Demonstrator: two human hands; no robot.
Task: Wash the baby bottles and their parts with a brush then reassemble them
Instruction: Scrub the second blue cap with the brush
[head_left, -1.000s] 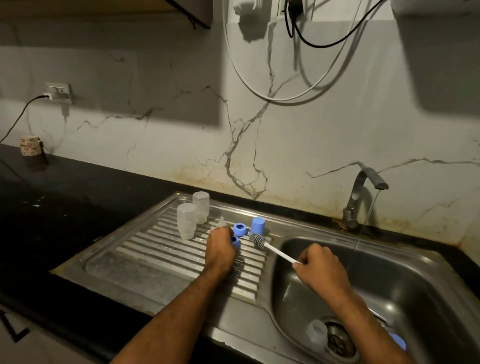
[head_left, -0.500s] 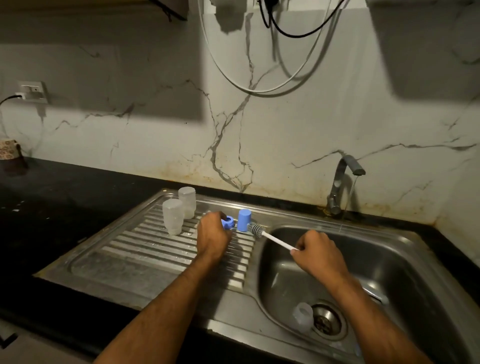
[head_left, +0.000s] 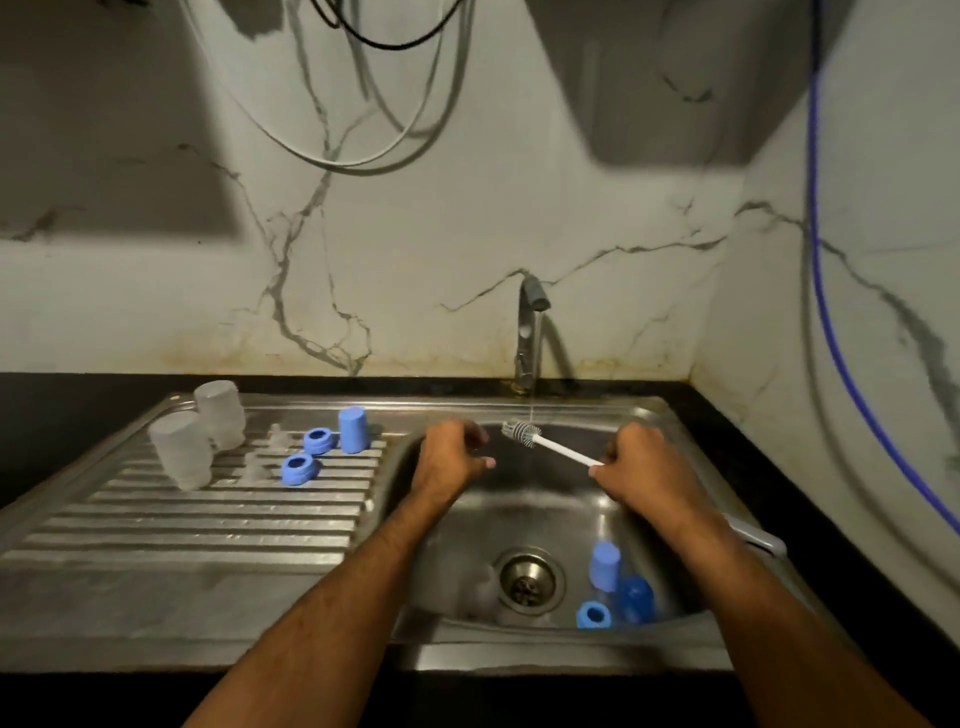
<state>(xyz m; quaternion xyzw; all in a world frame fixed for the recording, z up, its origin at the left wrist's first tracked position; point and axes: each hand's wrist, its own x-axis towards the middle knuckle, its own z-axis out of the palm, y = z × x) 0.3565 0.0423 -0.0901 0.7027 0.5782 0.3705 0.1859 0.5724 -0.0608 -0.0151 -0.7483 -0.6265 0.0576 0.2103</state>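
brush (head_left: 550, 446) in right hand (head_left: 641, 470), bristles up-left under tap (head_left: 531, 332)

Dim marble-veined wall (head_left: 467, 218) behind black counter (head_left: 78, 395).

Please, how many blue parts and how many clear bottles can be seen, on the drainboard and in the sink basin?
Blue parts on the drainboard: 3
Blue parts in the sink basin: 3
Clear bottles on the drainboard: 2
Total: 8
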